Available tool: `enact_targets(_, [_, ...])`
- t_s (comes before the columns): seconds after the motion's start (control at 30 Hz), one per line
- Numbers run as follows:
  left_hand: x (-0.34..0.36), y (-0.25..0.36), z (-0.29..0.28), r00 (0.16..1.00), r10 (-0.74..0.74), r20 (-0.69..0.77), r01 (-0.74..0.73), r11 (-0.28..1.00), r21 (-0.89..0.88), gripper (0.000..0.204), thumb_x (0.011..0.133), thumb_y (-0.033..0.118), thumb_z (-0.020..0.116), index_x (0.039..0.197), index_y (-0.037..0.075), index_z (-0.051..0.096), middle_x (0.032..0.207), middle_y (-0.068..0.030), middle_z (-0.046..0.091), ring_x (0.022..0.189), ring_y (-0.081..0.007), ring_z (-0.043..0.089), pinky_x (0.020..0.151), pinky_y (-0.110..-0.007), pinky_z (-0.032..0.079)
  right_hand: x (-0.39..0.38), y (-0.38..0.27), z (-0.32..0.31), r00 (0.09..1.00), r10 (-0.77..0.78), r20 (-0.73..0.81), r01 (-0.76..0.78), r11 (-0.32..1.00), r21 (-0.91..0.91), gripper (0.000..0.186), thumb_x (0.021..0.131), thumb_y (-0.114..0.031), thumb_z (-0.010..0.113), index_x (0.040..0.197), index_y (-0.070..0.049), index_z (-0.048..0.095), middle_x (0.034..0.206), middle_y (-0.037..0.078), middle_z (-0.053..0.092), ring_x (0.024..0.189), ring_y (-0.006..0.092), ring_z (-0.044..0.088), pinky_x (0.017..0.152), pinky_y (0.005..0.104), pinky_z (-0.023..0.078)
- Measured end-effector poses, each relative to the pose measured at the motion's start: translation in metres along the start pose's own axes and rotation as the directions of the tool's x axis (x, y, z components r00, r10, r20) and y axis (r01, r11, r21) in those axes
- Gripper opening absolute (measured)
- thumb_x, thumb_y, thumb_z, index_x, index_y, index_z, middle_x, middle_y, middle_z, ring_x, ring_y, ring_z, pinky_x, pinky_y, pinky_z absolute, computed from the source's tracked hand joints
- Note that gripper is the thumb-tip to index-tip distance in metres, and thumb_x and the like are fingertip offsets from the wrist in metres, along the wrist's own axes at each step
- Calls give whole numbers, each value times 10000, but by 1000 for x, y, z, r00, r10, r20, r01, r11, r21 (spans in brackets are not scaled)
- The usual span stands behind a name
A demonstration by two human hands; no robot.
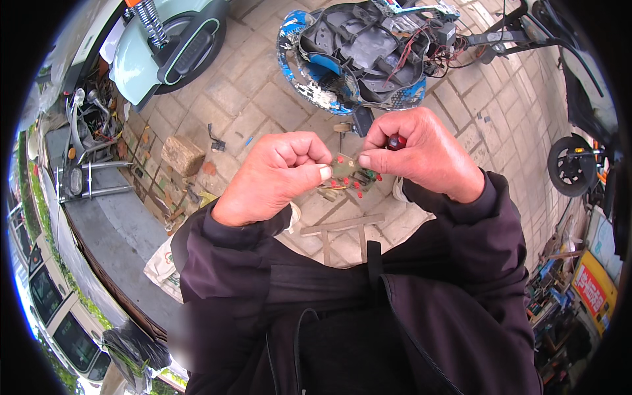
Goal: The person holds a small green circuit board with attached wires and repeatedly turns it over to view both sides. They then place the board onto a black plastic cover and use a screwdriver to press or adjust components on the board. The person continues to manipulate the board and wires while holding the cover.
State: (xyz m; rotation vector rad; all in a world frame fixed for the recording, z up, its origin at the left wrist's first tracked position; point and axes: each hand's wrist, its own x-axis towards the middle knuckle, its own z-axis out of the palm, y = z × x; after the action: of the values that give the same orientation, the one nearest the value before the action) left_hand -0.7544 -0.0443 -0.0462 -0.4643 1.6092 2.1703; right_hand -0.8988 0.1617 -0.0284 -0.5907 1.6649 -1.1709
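In the middle, my left hand (270, 174) pinches a small dull-green board (343, 165) dotted with red pieces, at its left edge. My right hand (421, 155) is closed around a dark red and black handle (397, 142) of a tool, its thumb at the board's right side. More small red and green parts with thin wires hang just below the board, partly hidden. Beyond my hands lies a scuffed blue, white and black scooter body (352, 59) with exposed wires, on the pavers.
A pale mint wheel fender (135, 62) is at top left, a wooden block (182, 157) left of my hands. A grey bench (108, 227) with metal parts lines the left. A small black wheel (567, 168) is at right, clutter (556, 296) below it. Wooden strips (342, 225) lie below my hands.
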Motion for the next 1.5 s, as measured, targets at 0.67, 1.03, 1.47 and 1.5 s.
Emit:
enact_targets(0.67, [5,6,-9,978,-50,-201,17,987,-163,109,923,91,672,992,11,643,755,54,569,548,7,365,480,-192,264,2,3,-8,994,49,-97,-46,998,39,166,843,-50,713,995,16,702,761,-36,609,652,35,448,574,230,387])
enact_targets(1.03, [11,4,-12,978,-135,-159,53,897,-438,94,958,91,639,975,8,599,658,46,459,477,-11,327,421,-174,256,4,3,12,951,-224,-211,207,973,-102,481,782,-54,797,1231,-33,625,966,8,656,701,43,467,634,217,420])
enact_targets(1.47, [11,4,-11,981,-166,-104,82,831,-550,116,955,102,659,999,5,612,648,53,467,465,-14,335,424,-179,254,5,4,9,943,-247,-222,228,968,-108,410,792,-85,821,1157,0,656,895,2,686,691,30,490,604,214,417])
enact_targets(1.5, [11,4,-10,983,-151,-104,70,835,-545,97,963,104,647,990,17,612,641,52,460,455,-15,329,415,-178,252,5,4,9,948,-227,-224,213,973,-85,407,795,-85,820,1156,2,655,900,-2,683,696,27,489,609,211,416])
